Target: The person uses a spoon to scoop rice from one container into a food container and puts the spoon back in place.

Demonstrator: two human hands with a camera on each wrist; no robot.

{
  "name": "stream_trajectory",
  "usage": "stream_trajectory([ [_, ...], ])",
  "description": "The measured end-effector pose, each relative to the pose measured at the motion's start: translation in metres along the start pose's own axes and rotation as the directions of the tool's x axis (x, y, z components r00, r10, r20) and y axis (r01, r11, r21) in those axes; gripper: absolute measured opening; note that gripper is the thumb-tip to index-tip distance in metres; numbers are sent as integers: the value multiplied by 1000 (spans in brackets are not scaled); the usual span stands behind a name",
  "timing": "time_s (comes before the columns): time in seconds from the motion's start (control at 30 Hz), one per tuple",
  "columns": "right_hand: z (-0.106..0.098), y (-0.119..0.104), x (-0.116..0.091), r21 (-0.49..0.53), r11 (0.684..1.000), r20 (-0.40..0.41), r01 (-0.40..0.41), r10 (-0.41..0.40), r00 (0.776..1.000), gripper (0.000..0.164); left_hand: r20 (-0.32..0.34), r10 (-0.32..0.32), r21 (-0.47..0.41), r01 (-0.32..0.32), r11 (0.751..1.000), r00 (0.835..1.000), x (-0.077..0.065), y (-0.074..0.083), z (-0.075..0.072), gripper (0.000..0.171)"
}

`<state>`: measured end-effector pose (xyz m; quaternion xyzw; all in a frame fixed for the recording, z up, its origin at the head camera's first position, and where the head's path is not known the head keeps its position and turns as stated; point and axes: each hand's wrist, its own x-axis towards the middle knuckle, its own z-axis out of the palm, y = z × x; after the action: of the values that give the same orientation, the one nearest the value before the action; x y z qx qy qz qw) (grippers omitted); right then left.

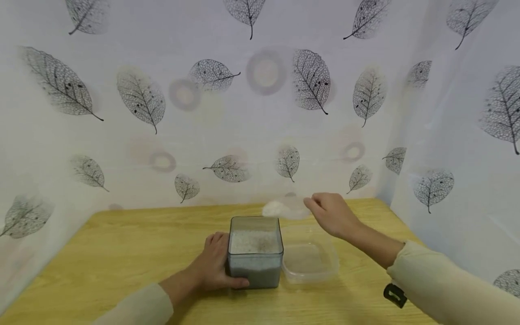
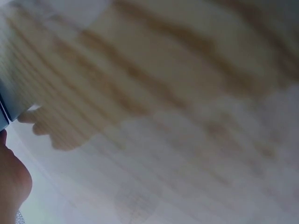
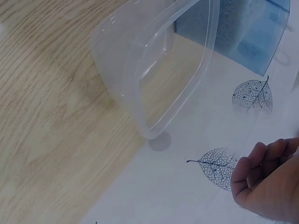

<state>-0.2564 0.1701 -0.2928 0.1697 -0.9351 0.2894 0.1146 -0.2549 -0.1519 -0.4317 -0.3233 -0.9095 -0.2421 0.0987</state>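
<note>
My left hand (image 1: pixel 213 266) grips the near left corner of a square grey-blue translucent container (image 1: pixel 256 273), thumb across the front and fingers along its left side. Pale grains, like rice, lie inside the container. In the right hand (image 1: pixel 331 214) I hold a translucent scoop (image 1: pixel 298 210), raised above the table behind the clear plastic box (image 1: pixel 310 277). A white heap (image 1: pixel 274 208) sits in the scoop's left end. The right wrist view shows the right hand's curled fingers (image 3: pixel 257 158), but the scoop cannot be made out there.
The clear box stands right beside the container on the wood-grain table (image 1: pixel 154 243). A pale curtain (image 1: pixel 260 117) with leaf prints hangs behind and along both sides. A black device (image 1: pixel 395 295) is under the right sleeve.
</note>
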Motion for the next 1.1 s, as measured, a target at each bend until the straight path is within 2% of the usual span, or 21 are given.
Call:
stream_trajectory([
  [0.33, -9, 25, -8, -13, 1000, -21, -13, 13, 1000, 45, -9, 10, 15, -10, 1000, 1000, 2, -1, 0, 110],
  [0.57, 4, 52, -18, -11, 999, 37, -44, 44, 998, 45, -5, 6, 9, -5, 1000, 1000, 2, 0, 0, 111],
  [0.73, 13, 64, -23, -68, 997, 38, -19, 22, 999, 45, -10, 7, 8, -7, 1000, 1000, 1, 0, 0, 111],
  [0.9, 15, 70, -25, -119, 993, 39, 19, -15, 999, 43, -17, 8, 5, -8, 1000, 1000, 1, 0, -1, 110],
  [1.1, 17, 76, -25, -189, 982, 57, 30, -19, 998, 43, -3, 1, -3, -1, 1000, 1000, 2, 1, -1, 110],
])
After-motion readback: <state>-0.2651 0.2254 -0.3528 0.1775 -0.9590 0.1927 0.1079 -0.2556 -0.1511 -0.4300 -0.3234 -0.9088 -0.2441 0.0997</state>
